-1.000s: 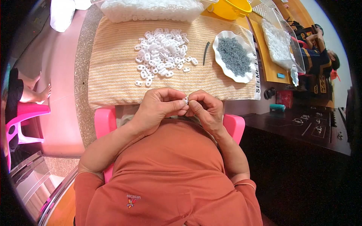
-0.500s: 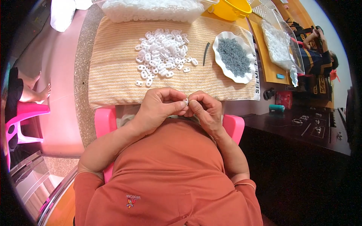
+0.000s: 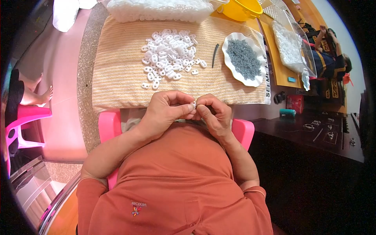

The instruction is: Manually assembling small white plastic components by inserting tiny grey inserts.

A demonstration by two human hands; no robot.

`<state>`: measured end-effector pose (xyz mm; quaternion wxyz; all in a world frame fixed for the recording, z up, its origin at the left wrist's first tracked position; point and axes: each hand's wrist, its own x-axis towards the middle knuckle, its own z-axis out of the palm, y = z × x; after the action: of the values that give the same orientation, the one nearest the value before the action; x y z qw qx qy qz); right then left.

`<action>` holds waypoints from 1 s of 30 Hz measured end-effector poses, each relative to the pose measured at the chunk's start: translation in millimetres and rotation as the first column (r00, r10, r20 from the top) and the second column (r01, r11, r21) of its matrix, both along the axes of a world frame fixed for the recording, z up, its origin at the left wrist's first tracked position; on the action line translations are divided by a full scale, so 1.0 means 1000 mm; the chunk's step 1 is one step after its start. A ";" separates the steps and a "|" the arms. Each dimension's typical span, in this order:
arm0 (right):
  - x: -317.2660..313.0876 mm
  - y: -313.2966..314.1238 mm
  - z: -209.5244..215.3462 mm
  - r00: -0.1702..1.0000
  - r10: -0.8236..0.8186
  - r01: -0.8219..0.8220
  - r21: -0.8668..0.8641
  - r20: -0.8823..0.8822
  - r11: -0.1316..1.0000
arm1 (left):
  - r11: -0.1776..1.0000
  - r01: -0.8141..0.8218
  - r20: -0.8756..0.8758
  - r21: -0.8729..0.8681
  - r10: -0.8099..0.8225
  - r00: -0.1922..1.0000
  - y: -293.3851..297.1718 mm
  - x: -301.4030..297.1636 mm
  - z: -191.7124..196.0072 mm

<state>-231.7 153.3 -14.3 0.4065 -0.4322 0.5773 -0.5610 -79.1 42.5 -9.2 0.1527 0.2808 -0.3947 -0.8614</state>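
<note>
Got 1 small white piece (image 3: 194, 103) pinched between thumb and fingers of my left hand (image 3: 166, 109), just off the near edge of the striped towel (image 3: 117, 74). My right hand (image 3: 214, 114) is curled in at the piece, can't tell what it's gripping. White 2-hole pieces (image 3: 169, 53) heaped ahead, wavy plate (image 3: 254, 81) of grey bits (image 3: 243, 58) to the right.

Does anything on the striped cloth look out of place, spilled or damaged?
Nothing looks spilled or damaged. Slightly odd: one thin dark stick lies alone between the white pieces and scalloped dish, the only one of its kind there.
</note>
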 end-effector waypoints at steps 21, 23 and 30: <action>0.010 -0.001 -0.007 0.996 -0.092 0.091 -0.041 -0.010 0.995 | 0.989 -0.035 -0.039 -0.145 0.029 0.999 0.006 -0.002 -0.003; 0.008 0.000 -0.009 0.995 -0.093 0.091 -0.045 -0.047 0.995 | 0.989 -0.041 -0.053 -0.145 0.033 0.998 0.006 -0.002 -0.003; 0.004 -0.001 -0.006 0.895 -0.111 0.053 -0.143 -0.431 0.988 | 0.980 -0.052 -0.039 -0.191 0.045 0.998 0.007 -0.002 -0.006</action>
<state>-228.0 152.6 -20.7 0.2140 -0.5475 0.6345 -0.5018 -81.3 49.5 -15.1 0.2068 0.2592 -0.4663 -0.8201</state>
